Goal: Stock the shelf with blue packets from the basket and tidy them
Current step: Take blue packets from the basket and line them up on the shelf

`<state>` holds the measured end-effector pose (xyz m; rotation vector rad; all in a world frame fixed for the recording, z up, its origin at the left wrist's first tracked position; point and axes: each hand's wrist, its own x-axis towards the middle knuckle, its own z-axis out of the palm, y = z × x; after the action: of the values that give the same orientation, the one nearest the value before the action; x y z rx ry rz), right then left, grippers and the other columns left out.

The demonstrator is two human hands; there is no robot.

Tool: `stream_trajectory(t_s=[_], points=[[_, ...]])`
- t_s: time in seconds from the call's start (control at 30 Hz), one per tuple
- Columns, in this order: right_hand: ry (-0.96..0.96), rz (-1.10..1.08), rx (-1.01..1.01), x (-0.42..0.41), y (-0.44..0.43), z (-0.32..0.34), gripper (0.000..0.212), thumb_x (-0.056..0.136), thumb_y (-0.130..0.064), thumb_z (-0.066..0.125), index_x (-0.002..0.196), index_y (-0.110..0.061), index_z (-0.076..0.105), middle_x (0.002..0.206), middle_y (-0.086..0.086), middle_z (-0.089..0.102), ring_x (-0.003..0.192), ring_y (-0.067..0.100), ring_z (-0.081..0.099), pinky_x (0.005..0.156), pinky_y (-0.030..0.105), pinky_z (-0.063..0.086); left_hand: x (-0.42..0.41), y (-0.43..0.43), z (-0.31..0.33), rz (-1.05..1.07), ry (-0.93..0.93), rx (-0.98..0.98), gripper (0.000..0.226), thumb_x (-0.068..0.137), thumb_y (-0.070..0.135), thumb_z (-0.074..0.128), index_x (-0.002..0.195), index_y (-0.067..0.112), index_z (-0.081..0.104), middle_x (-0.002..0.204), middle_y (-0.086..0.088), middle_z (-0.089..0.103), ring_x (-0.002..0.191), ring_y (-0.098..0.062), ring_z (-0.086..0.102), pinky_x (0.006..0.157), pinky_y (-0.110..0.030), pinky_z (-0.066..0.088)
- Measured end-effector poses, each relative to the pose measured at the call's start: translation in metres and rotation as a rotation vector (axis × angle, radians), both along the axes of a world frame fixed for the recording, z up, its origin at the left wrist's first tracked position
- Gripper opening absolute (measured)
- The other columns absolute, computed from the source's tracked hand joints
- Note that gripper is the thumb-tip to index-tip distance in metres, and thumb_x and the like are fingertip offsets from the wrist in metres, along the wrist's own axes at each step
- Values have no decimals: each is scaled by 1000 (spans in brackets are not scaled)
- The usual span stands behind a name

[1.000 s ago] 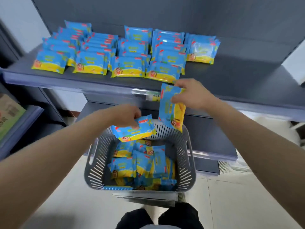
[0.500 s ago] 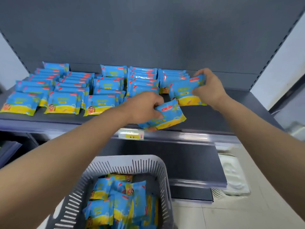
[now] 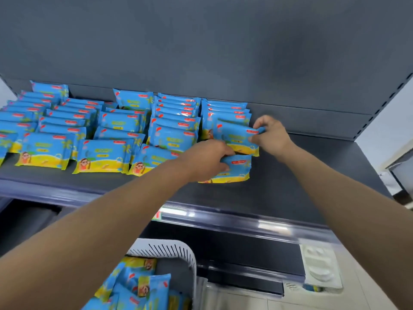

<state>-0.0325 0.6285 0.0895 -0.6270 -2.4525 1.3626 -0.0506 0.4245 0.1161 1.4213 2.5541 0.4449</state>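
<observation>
Dark grey shelf (image 3: 301, 175) spans the middle of the view, with a flat back panel (image 3: 201, 52) rising behind it. Rows of blue packets (image 3: 107, 130) stand overlapping from its back edge to near its front edge, covering its left and middle parts. Below the front edge, a pale slatted basket (image 3: 169, 250) holds more packets of the same kind lying loosely. The left hand (image 3: 207, 159) reaches in over the front edge, its fingers curled round the left side of the front packet (image 3: 238, 170), whose lower edge rests on the shelf at the near end of the rightmost row. The right hand (image 3: 271, 135) pinches the right edge of the packet behind (image 3: 234, 137) between thumb and fingertips, holding it tilted against the row at its back.
</observation>
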Motion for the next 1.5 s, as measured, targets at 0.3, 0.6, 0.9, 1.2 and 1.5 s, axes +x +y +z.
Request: stream_trajectory(t_s=[0.3, 0.6, 0.9, 1.2, 1.5], points=[[46, 56, 21, -44, 15, -16, 25, 76, -4, 70, 88, -20, 54, 100, 4, 60, 80, 13, 58, 51, 7, 44, -25, 6, -11, 105, 45, -140, 55, 81, 13, 63, 133, 24, 47, 129, -2, 52, 113, -24, 52, 92, -37, 45], [48, 77, 111, -51, 31, -11, 16, 83, -7, 60, 97, -16, 63, 98, 5, 65, 86, 15, 59, 75, 24, 47, -48, 44, -9, 109, 177, -218, 55, 86, 13, 57, 138, 21, 41, 130, -6, 52, 117, -28, 50, 95, -40, 43], [104, 65, 168, -19, 33, 16, 27, 89, -12, 55, 115, -14, 63, 112, 2, 65, 99, 10, 59, 84, 19, 45, -78, 64, -18, 144, 219, -115, 56, 83, 20, 66, 134, 18, 43, 123, -8, 46, 118, -25, 40, 97, -35, 35], [127, 130, 433, 2, -8, 44, 31, 90, -15, 54, 120, -15, 59, 121, 4, 60, 114, 20, 51, 98, 33, 41, -64, 39, -2, 182, 336, 8, 54, 85, 18, 62, 134, 13, 41, 122, -10, 46, 118, -29, 41, 99, -39, 33], [216, 192, 887, 26, -95, 88, 42, 88, -28, 56, 128, -16, 51, 131, 5, 50, 127, 25, 37, 100, 37, 25, -11, -55, 54, 259, 681, 284, 46, 78, 13, 67, 121, 5, 54, 113, -16, 55, 104, -36, 50, 92, -41, 31]])
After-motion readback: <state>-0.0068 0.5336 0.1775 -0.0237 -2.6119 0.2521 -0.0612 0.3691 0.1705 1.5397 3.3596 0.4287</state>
